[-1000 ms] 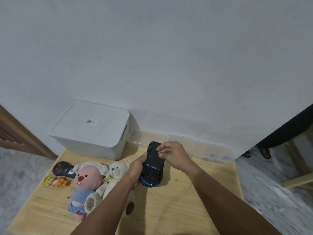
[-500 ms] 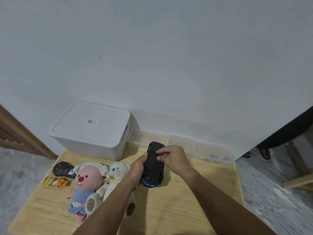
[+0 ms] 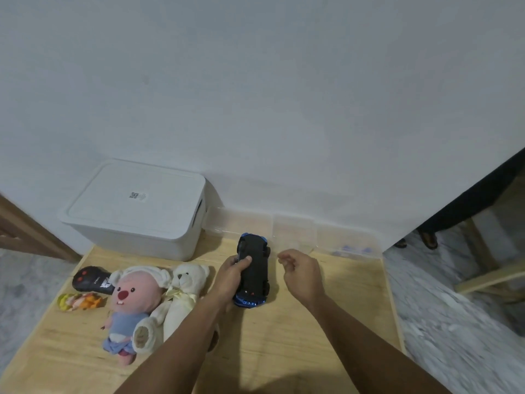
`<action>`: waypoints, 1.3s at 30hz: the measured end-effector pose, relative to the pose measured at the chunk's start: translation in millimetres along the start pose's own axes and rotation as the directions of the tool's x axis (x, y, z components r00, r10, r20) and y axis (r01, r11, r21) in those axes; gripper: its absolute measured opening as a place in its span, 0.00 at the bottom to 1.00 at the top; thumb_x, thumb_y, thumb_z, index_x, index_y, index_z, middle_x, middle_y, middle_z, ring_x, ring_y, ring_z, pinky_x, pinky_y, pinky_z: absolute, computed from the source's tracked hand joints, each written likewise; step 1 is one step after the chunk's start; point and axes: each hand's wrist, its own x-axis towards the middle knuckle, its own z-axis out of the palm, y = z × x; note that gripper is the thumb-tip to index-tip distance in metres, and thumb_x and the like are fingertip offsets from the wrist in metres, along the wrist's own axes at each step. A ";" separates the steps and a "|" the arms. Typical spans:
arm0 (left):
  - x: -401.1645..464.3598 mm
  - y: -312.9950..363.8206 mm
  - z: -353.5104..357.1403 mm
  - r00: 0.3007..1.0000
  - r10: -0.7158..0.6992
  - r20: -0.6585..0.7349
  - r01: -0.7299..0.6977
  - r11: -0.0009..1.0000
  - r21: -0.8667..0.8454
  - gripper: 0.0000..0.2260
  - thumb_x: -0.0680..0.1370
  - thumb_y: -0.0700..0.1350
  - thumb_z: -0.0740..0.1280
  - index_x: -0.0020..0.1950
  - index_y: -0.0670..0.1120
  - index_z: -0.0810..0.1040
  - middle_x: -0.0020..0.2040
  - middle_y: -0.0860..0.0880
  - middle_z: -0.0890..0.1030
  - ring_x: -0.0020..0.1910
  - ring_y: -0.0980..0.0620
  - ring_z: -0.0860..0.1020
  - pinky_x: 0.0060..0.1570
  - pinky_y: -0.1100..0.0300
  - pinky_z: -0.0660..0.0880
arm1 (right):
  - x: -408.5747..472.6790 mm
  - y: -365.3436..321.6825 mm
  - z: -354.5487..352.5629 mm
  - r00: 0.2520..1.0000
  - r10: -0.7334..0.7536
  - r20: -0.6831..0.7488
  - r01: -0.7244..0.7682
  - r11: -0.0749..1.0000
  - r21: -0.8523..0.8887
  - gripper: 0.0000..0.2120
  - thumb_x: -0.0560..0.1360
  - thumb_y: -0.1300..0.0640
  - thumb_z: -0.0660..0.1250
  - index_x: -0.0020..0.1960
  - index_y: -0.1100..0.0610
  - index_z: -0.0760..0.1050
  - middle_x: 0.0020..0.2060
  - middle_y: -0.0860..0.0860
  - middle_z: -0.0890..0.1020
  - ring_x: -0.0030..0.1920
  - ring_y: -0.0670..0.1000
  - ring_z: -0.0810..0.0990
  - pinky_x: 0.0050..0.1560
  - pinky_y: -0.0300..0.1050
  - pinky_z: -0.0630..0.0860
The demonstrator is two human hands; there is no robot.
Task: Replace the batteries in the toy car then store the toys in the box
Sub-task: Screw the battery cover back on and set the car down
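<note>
The blue toy car (image 3: 255, 268) lies upside down on the wooden table (image 3: 284, 342), its black underside facing up. My left hand (image 3: 230, 277) grips the car's left side, thumb on the underside. My right hand (image 3: 301, 273) hovers just right of the car, apart from it, with fingers curled and thumb meeting the fingertips; nothing shows between them. The white storage box (image 3: 136, 206) stands closed at the table's back left. A pink plush (image 3: 133, 297), a white bear plush (image 3: 184, 291), a black remote (image 3: 89, 280) and a small orange figure (image 3: 79, 302) lie at the left.
Clear plastic containers (image 3: 295, 231) line the wall behind the car; the rightmost holds small blue items (image 3: 355, 249). The table ends at the right over a marble floor, where a person's feet (image 3: 429, 240) and a wooden frame (image 3: 488, 277) stand.
My right hand has lifted off the car's underside and drawn away to the right, fingers curled. My left hand keeps its hold on the car, which stays in place.
</note>
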 end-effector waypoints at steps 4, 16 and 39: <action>-0.7 -6.3 5.7 1.000 -0.013 0.001 0.013 0.999 0.040 0.08 0.79 0.45 0.66 0.52 0.41 0.75 0.52 0.38 0.82 0.48 0.41 0.81 0.42 0.54 0.77 | -4.3 38.9 -12.7 0.987 0.141 -0.080 -0.148 0.985 -0.091 0.06 0.72 0.65 0.68 0.47 0.61 0.82 0.39 0.54 0.85 0.40 0.54 0.83 0.40 0.34 0.71; 2.4 -15.5 13.9 0.999 -0.044 -0.012 0.045 0.994 0.104 0.07 0.79 0.44 0.66 0.53 0.42 0.75 0.52 0.41 0.81 0.46 0.45 0.80 0.40 0.56 0.76 | 4.7 80.0 -20.5 0.837 0.545 -0.050 -0.539 0.806 -0.243 0.09 0.71 0.57 0.69 0.49 0.59 0.79 0.47 0.52 0.82 0.52 0.53 0.80 0.43 0.39 0.70; -13.1 -27.0 29.4 0.998 -0.062 -0.019 0.065 0.974 0.217 0.12 0.79 0.48 0.65 0.58 0.42 0.74 0.54 0.40 0.81 0.51 0.41 0.80 0.48 0.47 0.79 | -7.2 90.2 -41.5 0.742 0.631 0.228 -0.659 0.623 0.420 0.08 0.77 0.68 0.59 0.42 0.61 0.73 0.31 0.54 0.72 0.30 0.51 0.70 0.25 0.35 0.67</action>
